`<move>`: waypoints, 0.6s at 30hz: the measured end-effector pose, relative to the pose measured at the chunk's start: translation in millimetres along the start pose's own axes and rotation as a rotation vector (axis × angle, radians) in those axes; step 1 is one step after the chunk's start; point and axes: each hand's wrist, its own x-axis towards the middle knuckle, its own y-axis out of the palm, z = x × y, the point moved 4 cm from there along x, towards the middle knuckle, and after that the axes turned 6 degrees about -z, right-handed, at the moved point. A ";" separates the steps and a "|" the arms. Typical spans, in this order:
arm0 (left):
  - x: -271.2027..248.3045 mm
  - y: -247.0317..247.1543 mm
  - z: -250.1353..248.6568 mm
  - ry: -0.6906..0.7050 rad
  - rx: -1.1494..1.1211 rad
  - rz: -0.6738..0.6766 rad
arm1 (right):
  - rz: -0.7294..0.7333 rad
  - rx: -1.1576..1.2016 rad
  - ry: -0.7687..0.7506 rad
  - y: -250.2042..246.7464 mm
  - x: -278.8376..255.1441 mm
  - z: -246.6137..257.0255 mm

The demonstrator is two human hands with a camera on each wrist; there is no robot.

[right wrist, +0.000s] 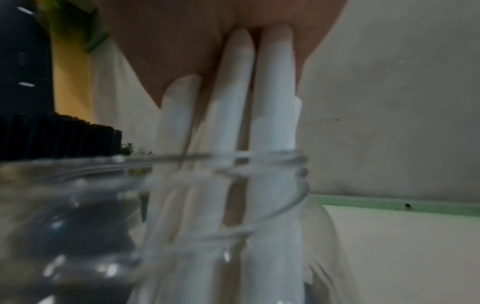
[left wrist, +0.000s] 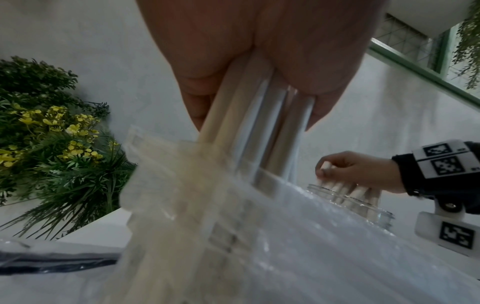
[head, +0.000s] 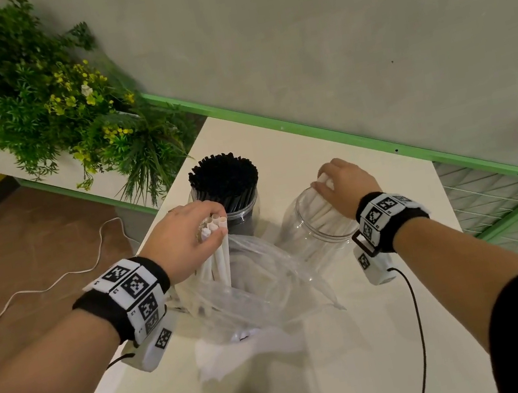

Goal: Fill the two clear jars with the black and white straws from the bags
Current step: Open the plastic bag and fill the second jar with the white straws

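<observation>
— Straws first: how will the white straws [head: 223,254] handle?

— Light and stiff, I judge, yet easy to crush or kink, and slick against one another. Best taken as a small bundle near the top ends, which is where the left hand [head: 185,240] has them: its fingers [left wrist: 324,102] are curled round a handful, the lower lengths still inside the clear bag [head: 259,286].

— And the right hand [head: 342,188]?

— Its fingers pinch a few more white straws by their tops, their lower ends already down inside the right-hand clear jar [head: 319,230] (the right wrist view shows them passing the threaded rim [right wrist: 259,156]).

— What do the containers hold?

— The far-left jar [head: 243,214] is packed with black straws [head: 223,176], standing upright above its rim. The right jar holds only that small handful; most of it looks empty. The bag, lying crumpled on the bench [head: 395,328] between the hands, still has white straws in it.

— Any risk?

— The jar looks light, so straws leaning on one side might tip it, I suspect.
</observation>
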 end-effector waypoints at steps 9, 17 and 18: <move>2.0 0.3 1.8 0.012 0.015 0.000 | -0.060 0.278 0.160 -7.6 2.1 -16.1; 3.6 0.4 0.6 0.020 0.017 -0.005 | -0.053 0.123 -0.102 -2.7 -29.6 -19.3; 3.3 0.4 0.4 0.021 0.020 -0.005 | -0.023 0.116 -0.106 -1.7 -24.7 -18.5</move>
